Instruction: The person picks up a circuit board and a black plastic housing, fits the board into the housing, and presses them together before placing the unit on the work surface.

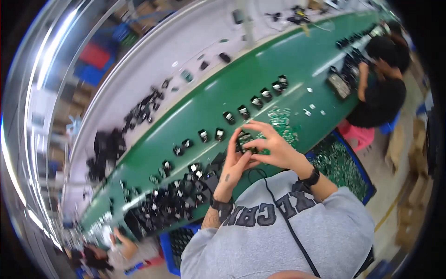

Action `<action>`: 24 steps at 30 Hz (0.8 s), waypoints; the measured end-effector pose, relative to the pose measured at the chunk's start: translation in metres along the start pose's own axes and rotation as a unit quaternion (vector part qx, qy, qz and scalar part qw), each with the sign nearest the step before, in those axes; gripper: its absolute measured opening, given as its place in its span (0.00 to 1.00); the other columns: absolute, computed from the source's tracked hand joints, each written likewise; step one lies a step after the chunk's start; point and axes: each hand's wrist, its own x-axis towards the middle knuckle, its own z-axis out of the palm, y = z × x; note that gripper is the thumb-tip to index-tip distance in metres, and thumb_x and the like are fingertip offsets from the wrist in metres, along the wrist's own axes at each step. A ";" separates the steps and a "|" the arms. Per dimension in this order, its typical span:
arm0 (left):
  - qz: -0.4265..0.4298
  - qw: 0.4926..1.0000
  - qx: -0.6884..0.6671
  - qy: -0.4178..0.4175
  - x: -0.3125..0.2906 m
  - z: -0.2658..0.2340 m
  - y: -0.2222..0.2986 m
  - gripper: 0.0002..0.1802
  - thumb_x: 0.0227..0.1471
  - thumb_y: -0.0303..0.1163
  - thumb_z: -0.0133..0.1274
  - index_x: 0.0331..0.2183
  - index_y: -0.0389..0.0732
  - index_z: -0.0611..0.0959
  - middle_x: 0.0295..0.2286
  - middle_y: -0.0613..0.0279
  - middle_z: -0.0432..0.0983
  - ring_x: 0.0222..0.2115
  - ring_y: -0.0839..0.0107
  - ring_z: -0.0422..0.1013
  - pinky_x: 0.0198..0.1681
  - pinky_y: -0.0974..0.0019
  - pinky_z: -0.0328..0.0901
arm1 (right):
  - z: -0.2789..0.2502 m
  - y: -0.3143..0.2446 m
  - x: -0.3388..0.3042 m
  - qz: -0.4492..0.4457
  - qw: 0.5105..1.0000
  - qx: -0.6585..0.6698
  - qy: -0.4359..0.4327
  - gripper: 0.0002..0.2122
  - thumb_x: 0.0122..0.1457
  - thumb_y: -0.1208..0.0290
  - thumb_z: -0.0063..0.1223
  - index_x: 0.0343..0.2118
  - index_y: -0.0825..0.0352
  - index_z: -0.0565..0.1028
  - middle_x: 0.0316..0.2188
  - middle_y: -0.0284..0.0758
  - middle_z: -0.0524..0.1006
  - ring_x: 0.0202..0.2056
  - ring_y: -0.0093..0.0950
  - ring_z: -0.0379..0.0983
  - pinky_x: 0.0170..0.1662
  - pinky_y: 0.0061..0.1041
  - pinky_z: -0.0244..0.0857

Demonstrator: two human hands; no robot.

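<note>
Between my two hands, above the near edge of the green bench, is a small black housing [245, 141] with a green circuit board in it. My left hand [233, 162] grips it from the left, fingers and thumb closed round its side. My right hand [275, 145] has its fingers bent over the right side, with fingertips on the board; they partly hide it. Just right of the hands lies a loose pile of small green circuit boards [282, 123]. Beyond them stands a slanting row of black housings with pale parts, such as this housing [244, 112].
A dense heap of black housings [167, 202] covers the bench at left. Blue crates, one full of circuit boards [341, 167], stand below the near edge. A co-worker [383, 88] sits at right beside a box of parts [339, 84]. Black parts [146, 104] line the white ledge.
</note>
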 end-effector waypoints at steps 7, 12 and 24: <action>0.009 1.000 -0.008 -0.009 -0.011 -0.007 -0.008 0.39 0.61 0.22 0.38 0.64 0.58 0.40 0.51 0.50 0.63 0.38 0.61 0.75 0.40 0.62 0.74 | 0.030 0.015 -0.001 0.273 0.850 0.451 0.002 0.22 0.53 0.79 0.57 0.53 0.68 0.69 0.49 0.38 0.72 0.49 0.26 0.70 0.51 0.26 0.64; 0.009 1.000 -0.011 0.017 -0.013 -0.012 -0.015 0.39 0.60 0.21 0.39 0.64 0.57 0.41 0.50 0.49 0.65 0.35 0.61 0.76 0.39 0.64 0.74 | 0.030 0.018 0.007 0.326 0.834 0.444 -0.037 0.19 0.54 0.80 0.55 0.50 0.71 0.70 0.41 0.35 0.77 0.42 0.23 0.73 0.47 0.24 0.67; 0.045 0.990 0.084 0.104 -0.010 -0.031 -0.040 0.31 0.58 0.20 0.41 0.60 0.50 0.55 0.33 0.58 0.70 0.19 0.75 0.71 0.21 0.73 0.68 | 0.062 0.034 0.007 0.320 0.841 0.435 -0.018 0.17 0.54 0.81 0.55 0.48 0.69 0.71 0.36 0.33 0.77 0.35 0.19 0.74 0.34 0.17 0.69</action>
